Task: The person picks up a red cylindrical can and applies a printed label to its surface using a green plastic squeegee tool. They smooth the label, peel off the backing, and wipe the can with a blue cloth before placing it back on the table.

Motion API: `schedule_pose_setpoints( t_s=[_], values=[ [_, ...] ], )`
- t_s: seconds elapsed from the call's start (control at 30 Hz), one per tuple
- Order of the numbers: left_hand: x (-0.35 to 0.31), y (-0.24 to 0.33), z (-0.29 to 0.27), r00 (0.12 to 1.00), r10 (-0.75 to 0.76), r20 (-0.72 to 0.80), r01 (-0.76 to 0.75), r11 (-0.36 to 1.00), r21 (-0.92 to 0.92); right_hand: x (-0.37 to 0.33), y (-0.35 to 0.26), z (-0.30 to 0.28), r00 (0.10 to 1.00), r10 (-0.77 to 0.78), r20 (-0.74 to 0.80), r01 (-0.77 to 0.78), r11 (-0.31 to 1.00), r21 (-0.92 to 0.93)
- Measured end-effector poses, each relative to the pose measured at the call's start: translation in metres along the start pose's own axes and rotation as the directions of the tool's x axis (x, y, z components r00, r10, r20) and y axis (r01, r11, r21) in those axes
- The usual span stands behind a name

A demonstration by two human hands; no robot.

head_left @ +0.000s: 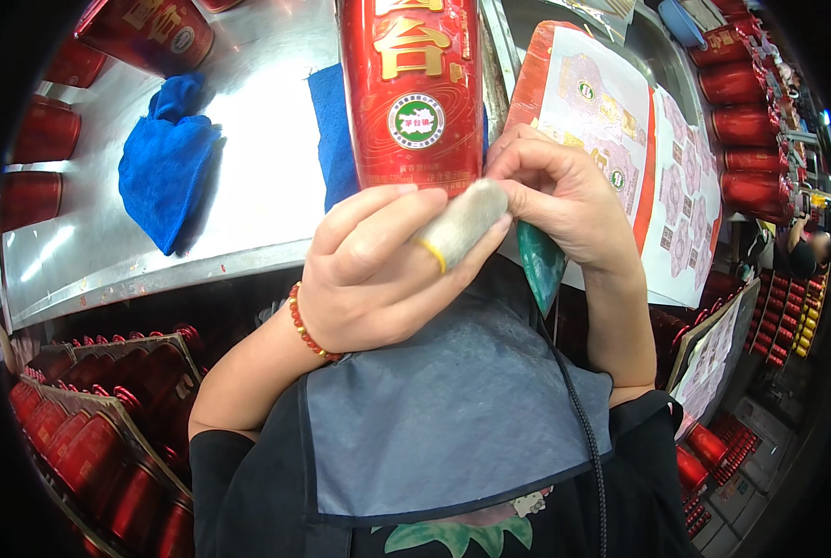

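Observation:
A glossy red bottle (413,102) with gold lettering and a round white-and-green emblem lies with its lower end toward me, over a blue cloth (332,130). My left hand (369,265) is closed at that end, its fingers curled. A whitish cloth finger cover (466,223) with a yellow rim sits on one of its digits. My right hand (564,195) is closed beside it, thumb and index finger pinched near the bottle's lower right edge. A green flat scraper (539,265) sticks out below the right palm. Whatever lies between the fingertips is hidden.
Decal sheets (601,112) lie on a red board (531,70) to the right. A bunched blue cloth (166,163) rests on the metal table (257,205). Red containers (150,33) stand left, more red pieces (745,121) right. Racks of red pieces (90,456) stand below left.

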State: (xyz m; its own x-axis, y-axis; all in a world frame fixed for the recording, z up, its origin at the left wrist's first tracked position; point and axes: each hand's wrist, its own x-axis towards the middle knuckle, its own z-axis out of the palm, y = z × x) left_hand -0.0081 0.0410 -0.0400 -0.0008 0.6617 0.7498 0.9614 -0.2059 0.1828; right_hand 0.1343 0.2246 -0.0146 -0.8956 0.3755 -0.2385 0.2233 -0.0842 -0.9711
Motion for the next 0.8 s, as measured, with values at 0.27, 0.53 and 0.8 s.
schedule_pose_setpoints(
  t_s=[0.27,0.53,0.8],
  values=[
    [0.01,-0.016,0.0,0.93,-0.367,0.028,0.366,0.93,0.031,-0.004,-0.005,0.004,0.998,-0.028,-0.061,0.022,0.995,-0.094],
    [-0.014,-0.022,-0.002,0.836,-0.532,0.134,0.548,0.799,-0.247,-0.006,-0.013,0.002,0.999,0.046,-0.018,-0.047,0.995,-0.082],
    [-0.029,-0.008,-0.025,0.925,-0.377,0.056,0.381,0.92,-0.088,-0.003,-0.011,0.003,0.999,0.04,0.006,-0.039,0.996,-0.086]
  ],
)
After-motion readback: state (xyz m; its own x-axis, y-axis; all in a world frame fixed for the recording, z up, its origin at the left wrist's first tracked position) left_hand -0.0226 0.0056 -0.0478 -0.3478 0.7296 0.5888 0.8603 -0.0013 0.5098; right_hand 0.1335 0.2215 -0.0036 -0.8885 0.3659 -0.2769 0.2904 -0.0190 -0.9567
